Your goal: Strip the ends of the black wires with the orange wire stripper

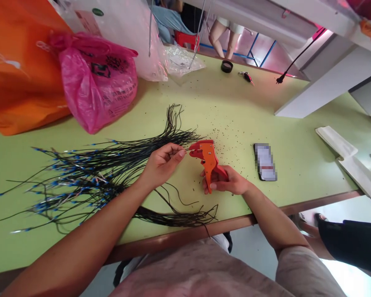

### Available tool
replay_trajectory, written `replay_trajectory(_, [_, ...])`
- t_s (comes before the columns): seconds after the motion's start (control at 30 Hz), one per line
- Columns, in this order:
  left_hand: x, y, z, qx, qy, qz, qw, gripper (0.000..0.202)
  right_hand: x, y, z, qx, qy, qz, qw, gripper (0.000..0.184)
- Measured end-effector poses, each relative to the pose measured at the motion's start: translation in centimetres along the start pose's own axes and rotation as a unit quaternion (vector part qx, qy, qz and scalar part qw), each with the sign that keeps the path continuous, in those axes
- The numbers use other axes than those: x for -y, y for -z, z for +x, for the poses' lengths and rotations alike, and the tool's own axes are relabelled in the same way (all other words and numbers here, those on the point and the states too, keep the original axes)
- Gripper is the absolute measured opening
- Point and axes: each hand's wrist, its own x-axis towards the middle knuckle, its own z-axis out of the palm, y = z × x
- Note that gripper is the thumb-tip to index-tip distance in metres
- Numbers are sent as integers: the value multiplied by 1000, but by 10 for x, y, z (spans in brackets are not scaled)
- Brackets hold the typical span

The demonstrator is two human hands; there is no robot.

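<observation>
My right hand point(224, 181) is wrapped round the handles of an orange and red wire stripper point(208, 159), held upright with its jaws toward the left. My left hand point(167, 161) pinches a thin black wire between thumb and fingertips, right at the mouth of the stripper. Whether the wire end sits inside the jaws is too small to tell. Behind and left of my left hand spreads a bundle of black wires point(136, 149) with blue pieces near their left ends. A second bundle of black wires point(173, 218) lies partly under my left forearm, close to the front edge.
Small dark scraps lie scattered over the green table point(244, 111). A phone point(266, 162) rests to the right. Pink point(99, 86) and orange bags point(24, 70) stand at the back left. Farther back are a black ring point(226, 66), keys point(247, 77) and a plug point(280, 78). Other people are nearby.
</observation>
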Motion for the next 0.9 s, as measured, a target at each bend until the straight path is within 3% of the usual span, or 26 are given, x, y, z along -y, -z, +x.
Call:
replay_trajectory(0.33, [-2, 0, -3, 19, -30, 28, 999, 40, 1, -3, 1, -5, 4, -9, 1000, 44])
replay_trajectory(0.9, [-14, -2, -12, 10, -48, 80, 996, 31, 5, -23, 5, -105, -12, -70, 992, 39])
